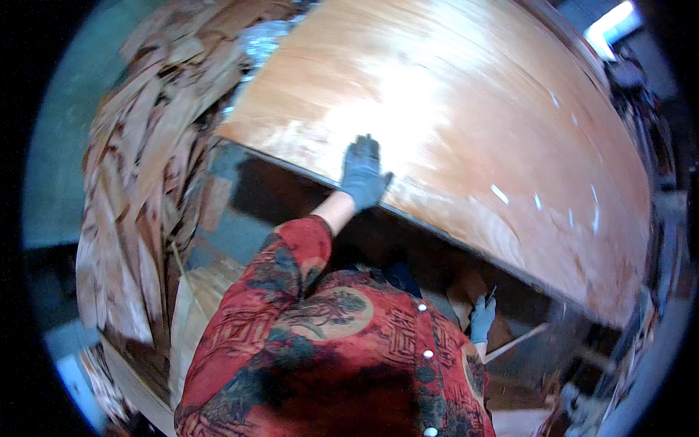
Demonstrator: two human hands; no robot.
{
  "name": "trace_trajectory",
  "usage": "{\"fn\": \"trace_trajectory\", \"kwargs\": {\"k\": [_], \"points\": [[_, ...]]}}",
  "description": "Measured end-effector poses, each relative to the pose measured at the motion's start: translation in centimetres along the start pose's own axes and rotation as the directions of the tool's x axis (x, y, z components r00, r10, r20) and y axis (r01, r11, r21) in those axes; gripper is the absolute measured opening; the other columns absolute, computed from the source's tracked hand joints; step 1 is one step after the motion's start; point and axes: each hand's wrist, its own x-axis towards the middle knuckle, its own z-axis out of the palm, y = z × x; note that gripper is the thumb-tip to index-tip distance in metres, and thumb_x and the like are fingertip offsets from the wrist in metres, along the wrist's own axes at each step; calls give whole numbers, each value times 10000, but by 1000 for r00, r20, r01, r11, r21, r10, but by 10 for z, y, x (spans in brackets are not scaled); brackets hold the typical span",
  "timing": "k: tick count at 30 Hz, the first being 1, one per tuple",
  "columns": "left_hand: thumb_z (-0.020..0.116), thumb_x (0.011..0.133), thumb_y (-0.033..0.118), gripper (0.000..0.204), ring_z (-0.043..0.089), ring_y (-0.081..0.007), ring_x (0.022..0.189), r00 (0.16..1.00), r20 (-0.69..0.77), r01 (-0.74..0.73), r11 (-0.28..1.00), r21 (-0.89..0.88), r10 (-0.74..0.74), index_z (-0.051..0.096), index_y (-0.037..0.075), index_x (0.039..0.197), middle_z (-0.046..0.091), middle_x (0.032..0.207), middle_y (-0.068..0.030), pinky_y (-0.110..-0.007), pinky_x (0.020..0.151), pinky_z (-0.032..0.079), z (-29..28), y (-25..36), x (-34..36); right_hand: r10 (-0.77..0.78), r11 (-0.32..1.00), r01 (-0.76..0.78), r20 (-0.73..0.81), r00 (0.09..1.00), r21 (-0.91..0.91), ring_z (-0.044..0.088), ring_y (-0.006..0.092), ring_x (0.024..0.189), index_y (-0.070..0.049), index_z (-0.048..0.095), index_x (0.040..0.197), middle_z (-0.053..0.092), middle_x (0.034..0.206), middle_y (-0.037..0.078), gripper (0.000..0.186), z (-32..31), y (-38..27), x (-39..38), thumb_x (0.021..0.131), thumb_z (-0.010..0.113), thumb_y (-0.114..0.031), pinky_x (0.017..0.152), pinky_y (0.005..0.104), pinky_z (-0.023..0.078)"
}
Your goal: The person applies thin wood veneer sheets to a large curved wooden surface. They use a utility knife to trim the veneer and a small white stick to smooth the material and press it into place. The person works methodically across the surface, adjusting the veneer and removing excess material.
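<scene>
My left hand (364, 172), in a grey-blue work glove, lies flat with its fingers stretched out on a large wood sheet (451, 138), close to the sheet's near edge. The sheet has a reddish-tan face with a bright glare in the middle and several pale marks toward the right. Below that edge and to the right, my right hand (480, 318), also gloved, hangs beside my body. Its fingers are closed, and a thin pointed tool (492, 291) sticks up from them. The tool is too small and blurred to name its kind.
A tall heap of torn veneer strips (156, 160) lies to the left of the sheet, with crumpled clear plastic (263, 40) at its far end. A pale thin stick (517, 342) lies below the sheet at the right. Cluttered items stand along the right rim.
</scene>
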Motion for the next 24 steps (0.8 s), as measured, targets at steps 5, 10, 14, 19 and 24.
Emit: {"fn": "trace_trajectory", "kwargs": {"k": [5, 10, 14, 19, 24], "points": [[328, 922, 453, 757, 44, -401, 1382, 994, 27, -94, 976, -197, 101, 122, -92, 1405, 79, 1477, -281, -457, 1121, 25, 11, -12, 6, -378, 890, 245, 319, 869, 385, 486, 84, 712, 6, 497, 1156, 562, 911, 47, 311, 93, -245, 2, 915, 516, -191, 590, 219, 434], [369, 907, 468, 787, 27, -411, 1382, 988, 91, -92, 958, -273, 121, 121, -88, 1406, 44, 1486, -268, -478, 1113, 14, 14, -23, 4, -468, 719, -21, 506, 725, 695, 477, 74, 559, -21, 512, 1026, 547, 808, 55, 183, 174, -361, 25, 927, 484, -172, 472, 239, 395], [457, 880, 367, 787, 26, -431, 1375, 977, 122, -109, 902, -418, 175, 88, -83, 1411, 38, 1480, -278, -464, 1116, 47, -6, -27, 1, -384, 770, -22, 491, 782, 637, 496, 83, 554, -19, 512, 983, 547, 745, 62, 168, 209, -382, 34, 932, 463, -171, 446, 258, 393], [514, 854, 235, 652, 174, -371, 1362, 962, 11, -271, 960, -77, 273, 268, -66, 1377, 289, 1427, -239, -476, 1132, 82, -15, -76, -4, -471, 834, 314, 287, 834, 454, 517, 133, 560, 5, 531, 991, 557, 713, 81, 195, 228, -371, 34, 929, 445, -158, 501, 281, 416], [587, 785, 224, 630, 283, -447, 1276, 949, -310, -98, 987, -127, 54, 378, -47, 1314, 418, 1341, -182, -483, 1078, 249, -63, -194, -33, -475, 865, 411, 208, 855, 287, 564, 164, 670, 22, 535, 1021, 607, 803, 103, 198, 229, -380, 32, 918, 455, -127, 623, 303, 457]]}}
